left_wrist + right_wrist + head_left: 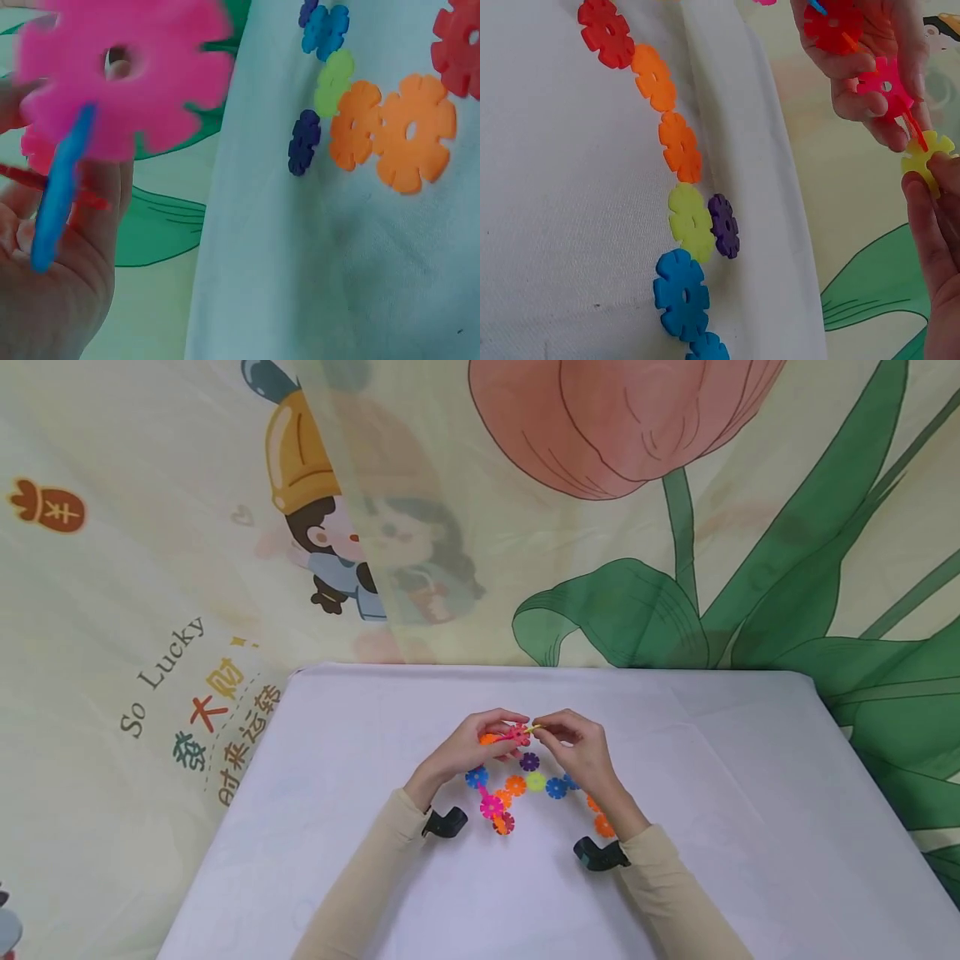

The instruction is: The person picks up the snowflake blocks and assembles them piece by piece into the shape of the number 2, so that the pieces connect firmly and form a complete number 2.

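In the head view my left hand [468, 745] holds a joined string of notched, flower-shaped plastic discs above the table. Among them a pink disc [879, 86] and a red disc [829, 34] show in the right wrist view. A nearer pink disc [176, 82] and an edge-on blue disc [61, 187] hang before that palm in the left wrist view. My right hand [583, 750] pinches a yellow disc [916, 163] between thumb and fingers. A red disc seen edge-on [915, 129] touches the yellow one; how deeply they interlock I cannot tell.
On the white-covered table [360, 727] lies a row of joined discs: orange [654, 79], lime [688, 221], blue [681, 292] and more, with a purple disc [724, 225] beside the lime one. Black wrist devices [447, 822] sit at both cuffs. A printed cloth [420, 527] hangs behind.
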`<control>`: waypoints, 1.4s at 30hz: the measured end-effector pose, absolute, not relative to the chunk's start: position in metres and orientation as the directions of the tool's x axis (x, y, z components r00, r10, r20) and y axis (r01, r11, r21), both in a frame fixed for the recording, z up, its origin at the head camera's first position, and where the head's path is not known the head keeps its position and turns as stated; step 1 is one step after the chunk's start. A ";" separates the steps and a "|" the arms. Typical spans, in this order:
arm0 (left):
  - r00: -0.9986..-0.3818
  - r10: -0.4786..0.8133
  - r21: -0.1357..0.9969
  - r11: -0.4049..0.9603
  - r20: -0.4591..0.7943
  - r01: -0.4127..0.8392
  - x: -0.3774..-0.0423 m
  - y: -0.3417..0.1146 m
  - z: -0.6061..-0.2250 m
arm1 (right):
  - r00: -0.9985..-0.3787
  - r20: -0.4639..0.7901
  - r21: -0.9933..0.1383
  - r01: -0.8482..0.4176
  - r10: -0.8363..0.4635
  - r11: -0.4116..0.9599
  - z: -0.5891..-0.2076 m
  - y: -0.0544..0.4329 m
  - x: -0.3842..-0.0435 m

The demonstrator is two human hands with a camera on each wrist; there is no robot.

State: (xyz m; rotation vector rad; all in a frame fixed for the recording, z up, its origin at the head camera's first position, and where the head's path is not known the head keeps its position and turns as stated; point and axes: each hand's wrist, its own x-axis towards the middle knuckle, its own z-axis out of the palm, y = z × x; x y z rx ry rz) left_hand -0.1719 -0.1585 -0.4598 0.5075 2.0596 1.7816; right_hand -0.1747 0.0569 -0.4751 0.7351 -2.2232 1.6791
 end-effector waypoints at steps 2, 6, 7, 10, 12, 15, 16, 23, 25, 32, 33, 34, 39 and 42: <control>-0.870 0.491 0.987 0.156 -0.037 0.047 -0.172 -0.157 -0.459 | -0.847 0.467 -0.821 -0.523 -0.255 0.231 -0.474 0.058 -0.176; -0.906 0.421 0.981 0.188 -0.033 0.052 -0.170 -0.158 -0.456 | -0.918 0.261 -0.785 -0.382 -0.300 0.488 -0.473 0.073 -0.182; -0.915 0.403 0.981 0.189 -0.034 0.047 -0.170 -0.159 -0.455 | -0.932 0.181 -0.744 -0.339 -0.315 0.576 -0.474 0.079 -0.183; -0.934 0.353 0.981 0.191 -0.055 0.015 -0.168 -0.161 -0.456 | -0.921 -0.052 -0.613 -0.276 -0.386 0.740 -0.480 0.096 -0.184; -0.942 0.331 0.982 0.187 -0.059 0.004 -0.168 -0.163 -0.457 | -0.898 -0.141 -0.591 -0.261 -0.417 0.763 -0.485 0.104 -0.183; -0.949 0.310 0.985 0.175 -0.060 -0.006 -0.168 -0.163 -0.458 | -0.888 -0.174 -0.627 -0.233 -0.425 0.743 -0.489 0.109 -0.181; -0.950 0.306 0.985 0.171 -0.059 -0.006 -0.168 -0.163 -0.459 | -0.892 -0.170 -0.631 -0.228 -0.419 0.742 -0.490 0.110 -0.180; -0.959 0.274 0.990 0.138 -0.074 -0.037 -0.168 -0.161 -0.458 | -0.915 -0.090 -0.757 -0.194 -0.394 0.624 -0.487 0.108 -0.182; -0.958 0.275 0.990 0.135 -0.076 -0.040 -0.167 -0.161 -0.457 | -0.933 -0.055 -0.864 -0.134 -0.355 0.486 -0.482 0.102 -0.183; -0.949 0.311 0.991 0.131 -0.054 -0.014 -0.163 -0.156 -0.456 | -0.976 -0.002 -0.999 -0.010 -0.216 0.053 -0.457 0.070 -0.185; -0.948 0.315 0.992 0.127 -0.049 -0.009 -0.163 -0.156 -0.456 | -0.976 0.010 -0.999 -0.020 -0.218 0.042 -0.454 0.067 -0.185; -0.947 0.318 0.992 0.122 -0.043 -0.004 -0.163 -0.155 -0.456 | -0.976 0.021 -0.999 -0.030 -0.218 0.038 -0.453 0.065 -0.185; -0.948 0.318 0.992 0.122 -0.027 0.012 -0.163 -0.154 -0.456 | -0.973 0.051 -0.997 -0.063 -0.227 0.047 -0.452 0.061 -0.184; -0.948 0.316 0.990 0.138 -0.033 0.011 -0.163 -0.154 -0.455 | -0.970 0.072 -0.996 -0.083 -0.233 0.036 -0.453 0.061 -0.184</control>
